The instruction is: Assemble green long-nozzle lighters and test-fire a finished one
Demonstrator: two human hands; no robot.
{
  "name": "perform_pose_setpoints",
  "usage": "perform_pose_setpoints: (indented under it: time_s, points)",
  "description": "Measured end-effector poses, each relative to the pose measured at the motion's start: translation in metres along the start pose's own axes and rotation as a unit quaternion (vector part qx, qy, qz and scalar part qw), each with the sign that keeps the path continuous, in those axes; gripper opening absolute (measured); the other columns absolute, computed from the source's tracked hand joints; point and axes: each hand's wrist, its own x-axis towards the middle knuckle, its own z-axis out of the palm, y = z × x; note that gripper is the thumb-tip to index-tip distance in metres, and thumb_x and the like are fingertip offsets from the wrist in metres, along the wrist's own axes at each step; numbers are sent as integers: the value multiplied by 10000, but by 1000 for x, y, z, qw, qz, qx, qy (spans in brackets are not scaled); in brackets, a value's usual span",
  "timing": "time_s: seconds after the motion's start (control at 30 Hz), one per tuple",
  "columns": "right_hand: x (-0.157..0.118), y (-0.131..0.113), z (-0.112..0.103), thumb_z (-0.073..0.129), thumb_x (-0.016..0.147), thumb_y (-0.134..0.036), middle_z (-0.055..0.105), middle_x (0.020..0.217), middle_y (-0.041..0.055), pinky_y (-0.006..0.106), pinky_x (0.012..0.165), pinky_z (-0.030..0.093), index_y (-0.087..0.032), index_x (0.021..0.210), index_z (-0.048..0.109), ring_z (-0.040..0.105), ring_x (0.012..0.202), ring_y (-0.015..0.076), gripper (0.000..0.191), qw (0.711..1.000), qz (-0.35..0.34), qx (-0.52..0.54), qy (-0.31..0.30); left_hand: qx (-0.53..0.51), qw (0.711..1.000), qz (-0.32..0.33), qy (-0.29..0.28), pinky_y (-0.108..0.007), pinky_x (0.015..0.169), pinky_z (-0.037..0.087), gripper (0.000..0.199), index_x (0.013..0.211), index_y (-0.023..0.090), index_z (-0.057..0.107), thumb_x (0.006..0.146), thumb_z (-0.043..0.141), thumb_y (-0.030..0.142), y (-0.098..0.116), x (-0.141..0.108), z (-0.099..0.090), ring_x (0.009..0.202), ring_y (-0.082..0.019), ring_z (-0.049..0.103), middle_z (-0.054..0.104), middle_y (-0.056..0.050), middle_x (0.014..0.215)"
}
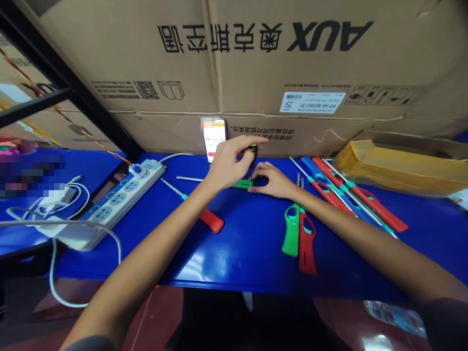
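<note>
A green long-nosed lighter [243,184] lies flat on the blue table, its metal tube pointing left and partly hidden behind my left wrist. Above it, my left hand [233,163] is closed on a short screwdriver [253,152] with a black and yellow handle, held upright; its tip meets the lighter body. My right hand [272,180] pinches the right end of that lighter between thumb and fingers. Beneath my left forearm is a red lighter [212,221]. Closer to me, between my arms, a green lighter [291,231] and a red lighter [307,243] lie side by side.
Several red and blue lighters [380,209] lie beside my right forearm, near an open cardboard box [405,165]. A phone [215,139] showing a timer leans on the large carton [248,68] behind. At left are a power strip [120,200] and white cables [86,195].
</note>
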Motion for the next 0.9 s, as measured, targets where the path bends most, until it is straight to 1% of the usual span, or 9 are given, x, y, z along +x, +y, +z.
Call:
perform_pose_setpoints:
  time_s: [0.07,0.17,0.33,0.5,0.63,0.7,0.77,0.83,0.9]
  points:
    - [0,1,0,954,885,-489,746,1131,63,539,1050,524,-270,973,769,674,1121,343,300,1000,-4,8,8,17,1000,4,6,-401,997,625,349,1290,218,845,1056,668,407,1,-1,1,1093,-242,778,847,-84,1239]
    - [0,0,0,953,885,-487,741,1116,60,530,1039,530,-273,954,762,671,1117,344,295,1000,-3,12,9,1,1000,1,23,-351,894,627,349,1264,219,849,1047,736,468,1,-1,4,1042,-221,767,833,-96,1228]
    - [0,-1,-2,937,907,-499,726,1095,60,519,1023,523,-273,977,785,654,1085,331,282,1000,0,6,-7,-87,996,-5,2,-328,951,631,288,1299,192,798,1099,626,309,-1,-2,6,1081,-196,792,841,-83,1238]
    - [0,2,-1,953,885,-497,707,1106,59,512,1046,519,-277,968,782,650,1130,339,291,1000,3,5,-1,-9,1000,-1,30,-328,819,615,299,1198,229,850,1043,773,473,-4,-1,5,970,-211,758,821,-94,1194]
    - [1,4,0,954,883,-510,699,1079,55,528,1048,513,-273,989,791,660,1084,334,306,1000,5,0,-2,-65,998,-19,3,-325,884,633,311,1323,212,784,1098,631,362,-1,-1,4,1034,-209,787,837,-87,1206]
    - [1,3,1,951,890,-500,713,1098,58,539,1058,512,-273,993,789,670,1093,337,297,1000,-2,3,-1,-77,997,-25,-8,-324,901,636,281,1267,208,785,1092,600,326,0,-2,4,1033,-201,786,838,-76,1186]
    - [0,2,1,953,888,-489,724,1125,60,551,1075,512,-276,981,781,673,1115,343,288,1000,-4,5,1,-47,999,-18,3,-326,886,632,240,1196,212,816,1070,673,358,-1,-2,4,978,-192,765,827,-68,1147]
    - [0,1,0,951,888,-486,721,1110,58,550,1057,523,-280,967,776,668,1106,344,282,1000,0,0,4,-18,999,-5,32,-328,847,624,269,1190,212,845,1034,765,417,-2,-2,5,901,-183,731,806,-71,1122]
    - [-1,0,-1,942,896,-495,712,1085,58,537,1021,537,-282,965,780,658,1089,341,277,1000,6,-6,2,-4,999,-1,48,-326,817,619,303,1212,215,855,1026,782,443,-4,-2,5,879,-184,716,797,-74,1116]
